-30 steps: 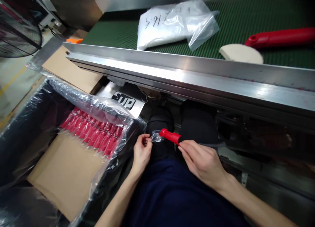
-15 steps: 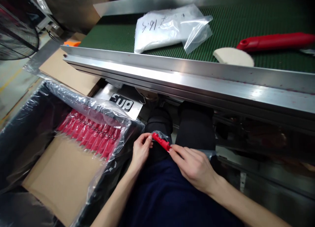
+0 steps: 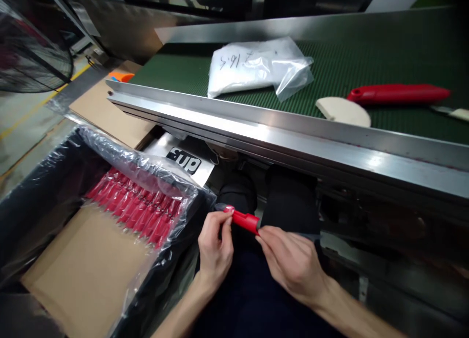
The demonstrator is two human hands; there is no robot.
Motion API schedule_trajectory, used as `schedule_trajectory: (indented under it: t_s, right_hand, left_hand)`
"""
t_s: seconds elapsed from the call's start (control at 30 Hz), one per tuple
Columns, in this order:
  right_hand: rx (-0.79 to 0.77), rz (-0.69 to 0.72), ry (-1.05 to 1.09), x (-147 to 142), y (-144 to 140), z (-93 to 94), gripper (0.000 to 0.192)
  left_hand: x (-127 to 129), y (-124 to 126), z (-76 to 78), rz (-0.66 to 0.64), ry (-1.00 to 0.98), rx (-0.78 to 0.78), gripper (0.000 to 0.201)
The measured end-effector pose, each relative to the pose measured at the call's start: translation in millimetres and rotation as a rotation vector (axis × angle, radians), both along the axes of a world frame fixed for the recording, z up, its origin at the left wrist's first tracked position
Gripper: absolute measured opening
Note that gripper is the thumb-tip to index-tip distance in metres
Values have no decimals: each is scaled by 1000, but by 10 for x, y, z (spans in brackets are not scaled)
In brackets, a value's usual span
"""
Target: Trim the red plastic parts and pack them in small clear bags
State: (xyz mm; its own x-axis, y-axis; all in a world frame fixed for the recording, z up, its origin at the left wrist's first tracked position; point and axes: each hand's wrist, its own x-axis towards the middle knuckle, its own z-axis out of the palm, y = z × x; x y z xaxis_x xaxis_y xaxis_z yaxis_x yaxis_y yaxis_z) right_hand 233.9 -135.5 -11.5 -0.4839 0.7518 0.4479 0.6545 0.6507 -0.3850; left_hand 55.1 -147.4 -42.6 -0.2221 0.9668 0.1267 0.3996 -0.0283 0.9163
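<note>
A red plastic handle-like piece (image 3: 246, 221) with a dark grey end is held over my lap between both hands. My left hand (image 3: 216, 245) pinches its left end, where a bit of clear plastic film (image 3: 221, 207) shows. Thumb and fingertips of my right hand (image 3: 291, 257) close on the other end, beside the grey tip. To the left, several red pieces in clear bags (image 3: 135, 206) lie in a row inside a box lined with clear plastic (image 3: 186, 189), on a cardboard sheet (image 3: 88, 264).
Ahead, a metal rail (image 3: 264, 128) edges a green conveyor belt (image 3: 176, 64). On the belt lie a white plastic packet with handwriting (image 3: 242, 69), a cream half-round piece (image 3: 344, 112), a long red handle (image 3: 399, 94) and a small cream-handled tool (image 3: 458, 114). A fan (image 3: 32, 45) stands far left.
The red piece has turned, so a smoother side and its grey end show. Both hands keep hold of it. The view has tilted up slightly, so the belt appears lower.
</note>
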Motion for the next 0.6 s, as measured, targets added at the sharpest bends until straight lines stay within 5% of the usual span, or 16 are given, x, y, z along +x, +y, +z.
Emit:
schedule_trajectory:
  t_s: [0.1, 0.2, 0.3, 0.4, 0.5, 0.6]
  right_hand:
    - [-150, -309, 303, -161, -107, 85, 8]
    - [-501, -585, 696, -339, -267, 114, 10]
    - [-698, -621, 881, -423, -357, 68, 13]
    - [-494, -432, 698, -310, -264, 43, 9]
    - [-198, -25, 322, -51, -42, 142, 30]
    - [-155, 302, 8, 145, 149, 278, 45]
  left_hand:
    - [130, -59, 10, 56, -30, 46, 12]
    - [218, -90, -20, 99, -53, 61, 11]
    - [247, -101, -17, 89, -65, 59, 12]
    - [228, -112, 83, 27, -78, 101, 15]
    - [161, -107, 281, -9, -77, 133, 18]
    - [85, -79, 484, -43, -48, 67, 15]
